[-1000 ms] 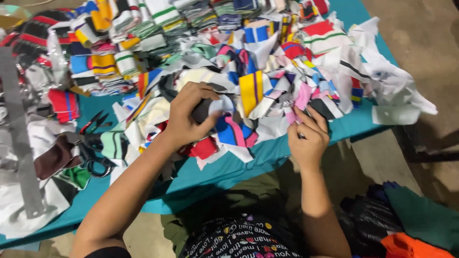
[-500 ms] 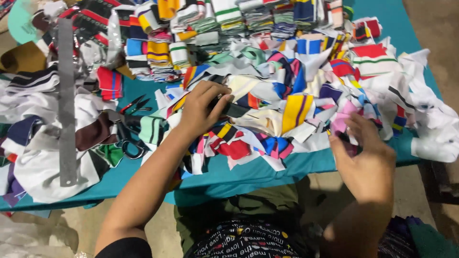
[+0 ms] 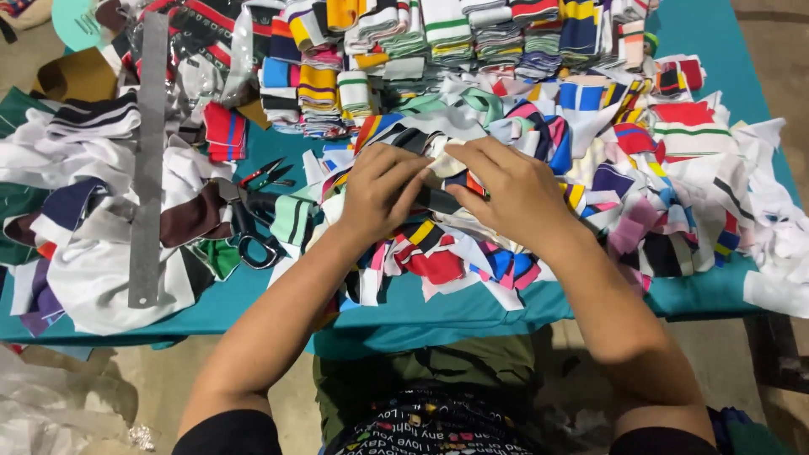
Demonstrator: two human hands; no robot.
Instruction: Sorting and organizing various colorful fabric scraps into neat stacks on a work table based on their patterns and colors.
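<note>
My left hand and my right hand meet over a heap of striped fabric scraps on a teal-covered table. Both pinch the same small dark and white striped fabric piece between their fingers, thumbs close together. Loose multicoloured knit strips lie under my wrists near the table's front edge.
Black-handled scissors and small red snips lie left of my left hand. A long metal ruler rests on white and dark cloth at the left. Folded striped cloth stacks line the back. Bare floor lies beyond the right edge.
My right hand has come up from the table's front right edge to the middle, joining the left hand on the scrap. The view has shifted slightly right.
</note>
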